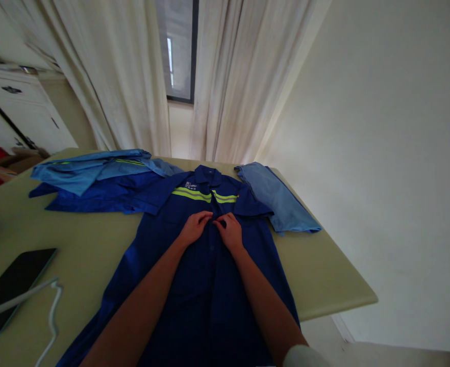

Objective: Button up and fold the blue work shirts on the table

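Observation:
A dark blue work shirt [194, 285] with yellow-green reflective stripes across the chest lies flat, front up, on a pale green table [324, 270]. My left hand [195, 226] and my right hand [229, 230] meet at the shirt's front placket just below the stripes. Both have their fingers curled and pinched on the placket fabric, close to touching each other. Whatever sits between the fingertips is too small to make out.
A pile of blue shirts [95, 178] lies at the table's back left. A folded light blue garment [278, 199] rests at the back right near the edge. A dark phone [10, 290] and a white cable [51, 316] lie at the front left. Curtains and a wall stand behind.

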Demonstrator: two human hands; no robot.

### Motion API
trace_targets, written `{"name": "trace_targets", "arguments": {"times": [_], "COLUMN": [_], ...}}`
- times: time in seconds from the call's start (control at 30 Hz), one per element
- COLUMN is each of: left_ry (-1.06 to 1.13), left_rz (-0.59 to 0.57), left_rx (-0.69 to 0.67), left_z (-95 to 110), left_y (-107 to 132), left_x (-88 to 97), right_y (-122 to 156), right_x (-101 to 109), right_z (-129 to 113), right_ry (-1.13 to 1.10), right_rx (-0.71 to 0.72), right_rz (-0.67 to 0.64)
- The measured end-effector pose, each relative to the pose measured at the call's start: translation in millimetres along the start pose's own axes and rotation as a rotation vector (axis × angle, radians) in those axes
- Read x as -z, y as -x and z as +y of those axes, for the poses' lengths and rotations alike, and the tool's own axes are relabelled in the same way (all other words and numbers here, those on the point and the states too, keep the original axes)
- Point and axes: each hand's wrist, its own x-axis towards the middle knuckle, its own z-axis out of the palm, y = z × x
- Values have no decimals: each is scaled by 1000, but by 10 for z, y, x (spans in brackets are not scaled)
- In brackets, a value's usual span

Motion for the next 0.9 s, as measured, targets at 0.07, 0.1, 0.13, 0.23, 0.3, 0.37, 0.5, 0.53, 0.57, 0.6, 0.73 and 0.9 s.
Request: {"name": "trace_targets", "arguments": {"times": [0.07,0.1,0.13,0.23,0.3,0.37,0.5,0.53,0.57,0.6,0.73,0.9], "left_ry": [-171,-267,-349,-452,-435,-419,-431,-415,-382,-341,-309,-226], "left_rz": [-11,-15,-18,9,33,-6,-127,-123,-109,-100,-178,-136], "left_rx": [-27,-45,-63,-118,-141,-167,-176,-155,-122,-82,28,56], "left_z": [19,39,63,145,194,226,258,267,277,290,331,337], "left_y": [10,17,26,62,94,127,187,203,220,239,328,389], "left_x": [-22,-35,-47,-44,-16,8,-17,-32,-46,-56,-58,-91], "right_y": [-26,-24,-6,168,365,571,813,830,835,834,830,809], "right_x": [18,34,56,150,222,279,301,289,274,257,206,217], "right_z": [15,11,-3,-103,-190,-256,-268,-254,-239,-225,-194,-161], "right_ry": [-65,-84,-90,-55,-5,34,40,40,43,49,82,-83], "right_rx": [-10,-12,-13,-12,-12,-8,38,53,68,81,111,115], "right_rz": [35,51,61,13,-80,-164,-201,-198,-197,-195,-160,-135]}}
